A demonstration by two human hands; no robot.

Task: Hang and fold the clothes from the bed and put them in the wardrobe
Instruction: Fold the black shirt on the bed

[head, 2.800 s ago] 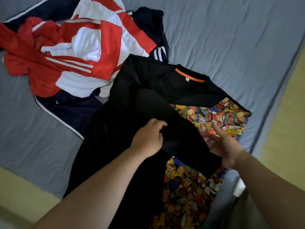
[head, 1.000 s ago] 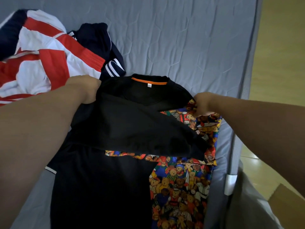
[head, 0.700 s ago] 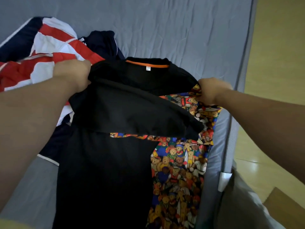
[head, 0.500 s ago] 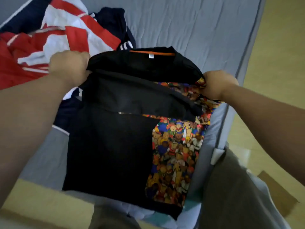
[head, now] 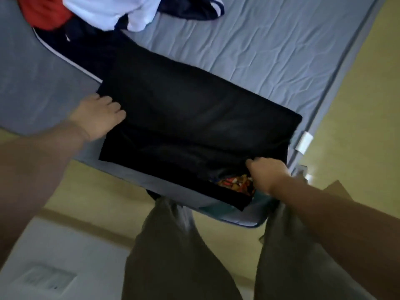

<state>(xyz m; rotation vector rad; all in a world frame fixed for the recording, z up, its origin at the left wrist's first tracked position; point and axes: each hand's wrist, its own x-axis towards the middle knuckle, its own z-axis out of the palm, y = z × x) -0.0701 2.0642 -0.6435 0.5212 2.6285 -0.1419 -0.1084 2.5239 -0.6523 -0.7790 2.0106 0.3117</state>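
Black T-shirt (head: 194, 118) lies folded into a rough rectangle at the near corner of the grey mattress (head: 270, 46), flat, with its lower edge overhanging the mattress side slightly.

Left hand (head: 97, 115): at the shirt's left edge, fingers curled down onto the fabric edge, gripping it. Frame is soft there, so finer detail is unreadable.

Right hand (head: 267, 173): at the lower right corner, fingers closed around a bunch of black fabric. A sliver of the multicoloured print panel (head: 236, 182) shows just beside and under that hand.

Surroundings:
- Tracksuit pile (head: 104, 11) in red, white and navy at the far left of the mattress. A navy piece with white piping (head: 82, 48) runs from it and touches or slips under the shirt's far left corner.
- White tag (head: 304, 142) on the mattress edge, just right of the shirt.
- Yellow floor (head: 357, 105) right of and below the bed.
- Person's grey trousers (head: 173, 256) fill the bottom centre, knees against the mattress edge.
- Pale white surface (head: 54, 256) at bottom left, blurred.
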